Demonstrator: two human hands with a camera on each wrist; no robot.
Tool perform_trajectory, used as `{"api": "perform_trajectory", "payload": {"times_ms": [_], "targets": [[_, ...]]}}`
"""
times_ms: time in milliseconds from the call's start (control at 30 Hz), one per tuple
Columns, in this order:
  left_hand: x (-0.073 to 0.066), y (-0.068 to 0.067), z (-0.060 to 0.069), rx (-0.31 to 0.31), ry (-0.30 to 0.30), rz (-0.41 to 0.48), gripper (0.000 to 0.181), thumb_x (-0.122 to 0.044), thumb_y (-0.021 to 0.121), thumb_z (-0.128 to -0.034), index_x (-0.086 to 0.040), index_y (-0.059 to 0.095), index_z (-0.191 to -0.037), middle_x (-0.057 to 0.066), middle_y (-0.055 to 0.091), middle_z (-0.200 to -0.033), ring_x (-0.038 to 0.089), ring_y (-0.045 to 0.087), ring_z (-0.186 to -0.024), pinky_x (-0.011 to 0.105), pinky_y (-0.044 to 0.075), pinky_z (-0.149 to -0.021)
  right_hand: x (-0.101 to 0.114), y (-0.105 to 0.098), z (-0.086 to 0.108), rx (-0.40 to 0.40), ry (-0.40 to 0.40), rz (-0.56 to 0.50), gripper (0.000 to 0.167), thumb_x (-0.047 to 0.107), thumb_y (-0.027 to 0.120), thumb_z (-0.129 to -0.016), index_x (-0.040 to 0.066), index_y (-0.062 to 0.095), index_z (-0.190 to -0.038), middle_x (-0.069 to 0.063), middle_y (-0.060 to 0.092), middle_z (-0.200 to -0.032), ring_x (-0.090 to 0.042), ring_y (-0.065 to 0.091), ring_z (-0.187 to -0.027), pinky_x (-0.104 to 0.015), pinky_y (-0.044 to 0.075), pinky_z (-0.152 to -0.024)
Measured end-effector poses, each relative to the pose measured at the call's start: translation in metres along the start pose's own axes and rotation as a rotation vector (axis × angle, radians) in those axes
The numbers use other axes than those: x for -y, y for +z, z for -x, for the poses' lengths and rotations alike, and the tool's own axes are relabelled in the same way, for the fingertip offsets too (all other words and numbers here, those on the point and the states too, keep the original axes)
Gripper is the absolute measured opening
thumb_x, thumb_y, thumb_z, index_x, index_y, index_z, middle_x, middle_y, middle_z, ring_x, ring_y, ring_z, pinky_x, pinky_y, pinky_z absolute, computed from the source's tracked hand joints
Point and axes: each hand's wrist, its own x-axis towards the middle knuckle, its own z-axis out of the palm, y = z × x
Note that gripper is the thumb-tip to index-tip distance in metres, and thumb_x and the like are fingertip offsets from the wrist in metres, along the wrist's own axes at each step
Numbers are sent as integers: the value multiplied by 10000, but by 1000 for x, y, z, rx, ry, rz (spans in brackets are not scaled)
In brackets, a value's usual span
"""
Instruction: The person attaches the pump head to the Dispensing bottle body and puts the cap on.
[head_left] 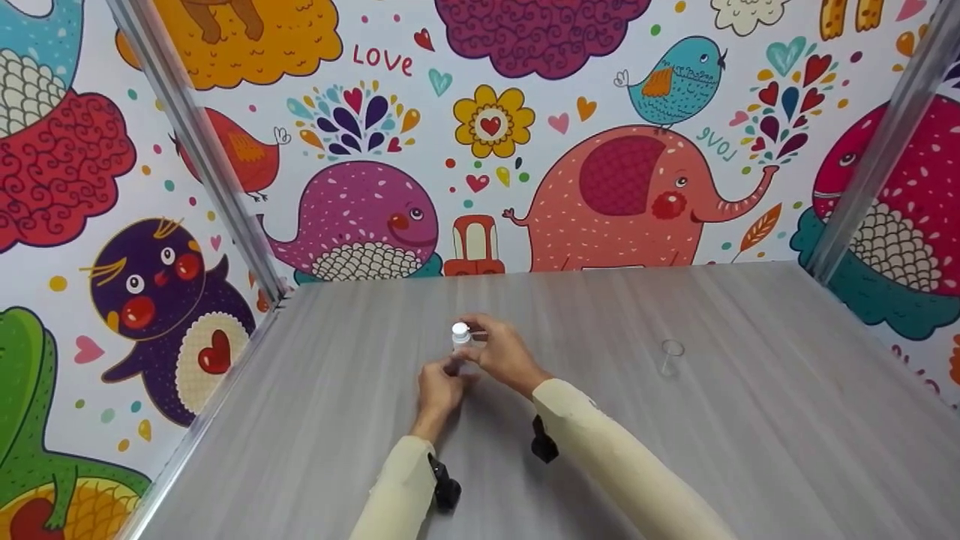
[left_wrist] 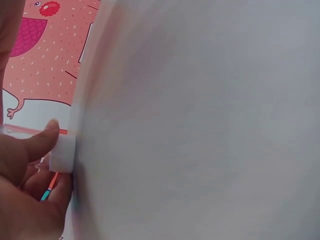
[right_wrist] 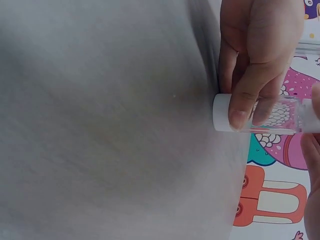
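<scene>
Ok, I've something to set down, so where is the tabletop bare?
The tabletop is bare from the left hand out to the left patterned wall, and from the clear container to the right patterned wall. Another free patch lies between the right hand and that container. Crowded: around the bottle, where both hands grip.

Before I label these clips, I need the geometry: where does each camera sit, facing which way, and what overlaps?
Head: worn on the head, facing forward and down over tabletop and patterned wall; left hand, right hand and sleeves show.
Left wrist: on that wrist, facing the bottle and printed elephant; left hand and part of the right show.
Right wrist: on that wrist, facing the bottle and purple whale; left hand and part of the right show.
Both wrist views share the left hand and bottle's white lower end.
</scene>
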Motion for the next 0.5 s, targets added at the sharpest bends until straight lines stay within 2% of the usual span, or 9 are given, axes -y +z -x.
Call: {"api": "perform_trajectory", "payload": {"times_ms": [67, 133, 200, 267, 300, 433, 500], "targets": [[-1, 0, 0, 3, -18, 18, 146, 21, 801, -693, 86, 703, -779, 18, 477, -618, 138, 397, -601, 280, 334, -580, 1, -2, 0, 8, 9, -20, 519, 76, 789, -835, -13, 585, -1303, -159, 664, -1279, -294, 650, -1192, -419, 519, -1003], [-1, 0, 0, -4, -23, 18, 156, 17, 806, -689, 62, 749, -827, 56, 618, -669, 140, 482, -644, 292, 423, -608, 3, -3, -1, 16, 22, -37, 521, 70, 780, -845, -8, 574, -1317, -178, 645, -1306, -320, 632, -1214, -457, 503, -1022], [-1, 0, 0, 0, -16, -1, 207, 10, 802, -694, 34, 776, -898, 129, 737, -812, 168, 566, -714, 339, 506, -682, 6, -5, -3, 29, 37, -38, 502, 50, 756, -859, 8, 577, -1326, -176, 625, -1332, -320, 608, -1243, -461, 482, -1054], [0, 0, 0, 4, -6, -23, 274, 4, 803, -693, 4, 787, -967, 170, 766, -948, 185, 614, -784, 372, 543, -769, 9, -5, -4, 48, 47, -43, 493, 7, 723, -863, 24, 583, -1335, -173, 604, -1358, -321, 583, -1271, -473, 459, -1079], [0, 0, 0, 9, -3, -31, 281, 2, 802, -696, -4, 787, -976, 175, 768, -957, 187, 619, -790, 373, 543, -776, 10, -5, -4, 59, 52, -43, 491, -14, 705, -863, 35, 588, -1338, -166, 594, -1370, -317, 570, -1287, -475, 448, -1090], [0, -1, 0, 31, 2, -26, 243, 9, 789, -700, -3, 779, -943, 131, 701, -772, 165, 521, -694, 306, 457, -667, 10, -4, -4, 92, 63, -40, 491, -73, 643, -873, 60, 598, -1344, -139, 582, -1395, -301, 545, -1321, -467, 423, -1115], [1, -1, 0, 32, 13, -17, 239, 14, 781, -696, 1, 774, -934, 120, 686, -756, 143, 489, -682, 281, 425, -646, 9, -3, -3, 95, 58, -39, 488, -90, 625, -879, 63, 601, -1342, -134, 591, -1393, -298, 551, -1319, -455, 430, -1111]]}}
